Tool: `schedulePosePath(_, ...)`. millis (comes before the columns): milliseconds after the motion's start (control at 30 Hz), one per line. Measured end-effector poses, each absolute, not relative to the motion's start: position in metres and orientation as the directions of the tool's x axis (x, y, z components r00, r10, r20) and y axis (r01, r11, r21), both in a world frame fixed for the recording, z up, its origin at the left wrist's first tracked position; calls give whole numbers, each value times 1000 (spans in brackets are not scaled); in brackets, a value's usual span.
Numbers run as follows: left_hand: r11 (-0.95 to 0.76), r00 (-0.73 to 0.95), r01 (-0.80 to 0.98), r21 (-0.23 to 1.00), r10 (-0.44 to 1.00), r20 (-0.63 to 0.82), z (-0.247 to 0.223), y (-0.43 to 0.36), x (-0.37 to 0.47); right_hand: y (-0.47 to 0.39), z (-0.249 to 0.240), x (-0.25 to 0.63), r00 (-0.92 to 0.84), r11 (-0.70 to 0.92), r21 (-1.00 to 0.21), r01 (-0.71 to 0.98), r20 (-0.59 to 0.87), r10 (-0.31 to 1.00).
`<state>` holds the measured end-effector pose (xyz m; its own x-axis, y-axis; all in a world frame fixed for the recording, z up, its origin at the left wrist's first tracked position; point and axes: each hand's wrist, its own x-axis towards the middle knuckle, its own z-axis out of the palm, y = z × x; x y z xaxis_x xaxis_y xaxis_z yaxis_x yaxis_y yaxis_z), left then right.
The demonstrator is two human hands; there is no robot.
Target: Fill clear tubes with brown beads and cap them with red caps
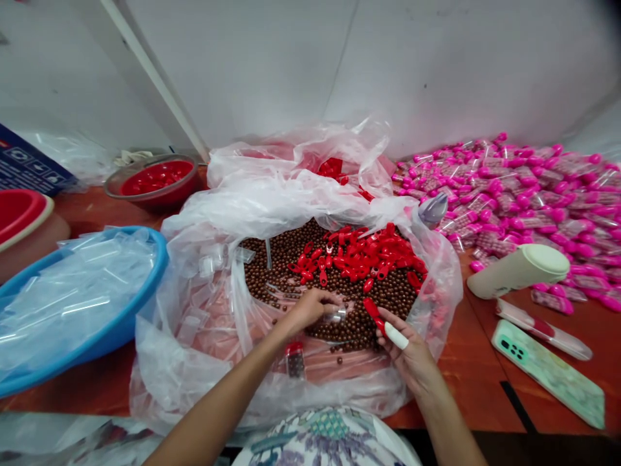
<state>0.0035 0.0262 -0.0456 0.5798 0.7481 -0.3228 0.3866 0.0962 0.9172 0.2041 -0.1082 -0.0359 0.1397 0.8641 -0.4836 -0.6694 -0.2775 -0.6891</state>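
My left hand (pixel 310 309) is closed around a small clear plastic tube (pixel 338 315), its mouth end down among glossy brown balls (pixel 388 294). Between thumb and fingers of my right hand (pixel 410 356) is a shiny red plastic cap (pixel 373 312), held just above the balls. A white cover (pixel 396 336) wraps the right thumb. More red caps (pixel 361 252) are heaped on the balls, which lie in an open clear plastic bag (pixel 194 362). Near my left wrist lies a red-capped tube (pixel 294 360) with brown balls inside.
At the left, a blue basin (pixel 162 259) holds clear plastic tubes; a metal bowl (pixel 110 188) with red pieces stands behind. Pink-capped filled tubes (pixel 533 200) are piled at the right, near a cream tumbler (pixel 514 272) and a phone (pixel 553 375).
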Motion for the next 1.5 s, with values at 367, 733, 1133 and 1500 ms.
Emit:
schedulePosePath(367,-21,549,313,950,820,-163,-45,-1,46,-105,-32,200,192,-217,-711,-669,-447,873)
schedulePosePath(733,551,549,-75,831,719,-427,-49,-15,51,-101,-31,207,390,-97,-787,-610,-404,828)
schedulePosePath(1133,689,557,-242,684,675,-483,-24,-30,22,-84,-30,196,389,-151,-899,-412,-323,862)
schedulePosePath(1500,543,504,-248,802,779,-372,-14,-41,4,-68,-10,167,131,-11,-979,203,17,991)
